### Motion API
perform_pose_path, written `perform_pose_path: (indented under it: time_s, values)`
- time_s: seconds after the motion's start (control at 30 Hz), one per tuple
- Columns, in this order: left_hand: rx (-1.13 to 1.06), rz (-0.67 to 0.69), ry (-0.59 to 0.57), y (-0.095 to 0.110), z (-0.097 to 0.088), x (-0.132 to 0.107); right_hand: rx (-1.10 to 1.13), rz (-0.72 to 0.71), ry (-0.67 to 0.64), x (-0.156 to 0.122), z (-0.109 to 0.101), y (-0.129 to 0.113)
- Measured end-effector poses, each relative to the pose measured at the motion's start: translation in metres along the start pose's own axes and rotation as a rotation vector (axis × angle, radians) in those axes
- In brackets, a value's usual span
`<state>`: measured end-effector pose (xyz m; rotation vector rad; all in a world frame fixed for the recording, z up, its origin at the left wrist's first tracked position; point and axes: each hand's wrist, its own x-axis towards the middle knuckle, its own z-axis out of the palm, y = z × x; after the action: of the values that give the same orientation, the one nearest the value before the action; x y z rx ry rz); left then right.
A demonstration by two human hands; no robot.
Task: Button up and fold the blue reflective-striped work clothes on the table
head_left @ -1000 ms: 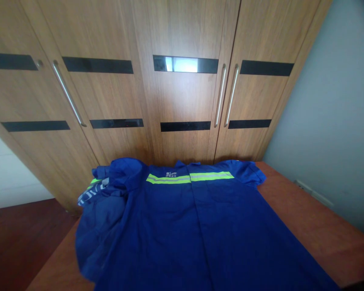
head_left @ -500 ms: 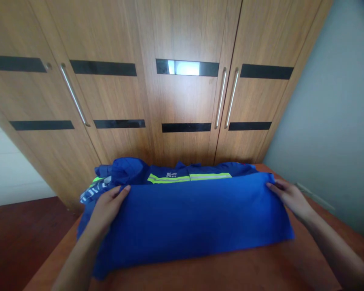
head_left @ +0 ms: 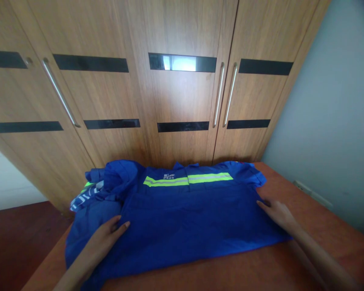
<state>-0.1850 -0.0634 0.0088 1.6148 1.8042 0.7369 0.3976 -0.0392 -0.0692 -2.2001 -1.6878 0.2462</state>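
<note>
A blue work jacket [head_left: 194, 218] with short-looking sleeves lies spread on the table, its collar towards the cupboard. A yellow-green reflective band [head_left: 210, 178] crosses its chest, with a small white print above the left part. My left hand [head_left: 104, 238] rests on the left side of the garment, thumb and fingers apart. Beside the right edge, my right hand [head_left: 277, 214] touches the cloth with its thumb stretched out; its fingers are slightly blurred. Bunched blue cloth [head_left: 118, 182] with white lettering and a bit of yellow-green lies at the left.
The reddish-brown table [head_left: 224, 270] runs under the garment. Behind it stands a wooden cupboard [head_left: 182, 97] with metal handles [head_left: 219, 95] and black strips. A pale wall [head_left: 330, 121] with a socket strip [head_left: 312, 194] is at right, dark red floor [head_left: 24, 238] at left.
The raised blue panel of the jacket has come down flat, and the chest band shows more fully. Both hands have lowered towards me and loosened from the cloth. The view has shifted slightly right.
</note>
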Motion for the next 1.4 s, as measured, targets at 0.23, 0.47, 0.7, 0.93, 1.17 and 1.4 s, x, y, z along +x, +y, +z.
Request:
perform_pose_path:
  time_s: [0.23, 0.47, 0.7, 0.93, 1.17, 1.4]
  values:
    - [0.024, 0.079, -0.064, -0.013, 0.008, -0.004, -0.197, -0.028, 0.023, -0.027, 0.004, 0.010]
    - [0.094, 0.133, 0.054, -0.008, 0.024, -0.016, -0.227, 0.037, 0.010, -0.058, -0.001, 0.048]
    - [0.074, 0.081, 0.015, 0.000, 0.038, -0.026, -0.188, 0.122, -0.031, -0.064, -0.021, 0.072]
    - [-0.221, -0.030, -0.154, 0.028, 0.039, -0.005, -0.319, 0.180, -0.091, -0.035, -0.028, 0.044]
    - [-0.037, 0.093, 0.022, 0.026, 0.055, 0.041, -0.270, 0.203, -0.043, 0.005, -0.020, 0.020]
    - [0.052, 0.191, 0.070, 0.016, 0.056, 0.047, -0.220, 0.117, 0.106, 0.007, -0.013, 0.034]
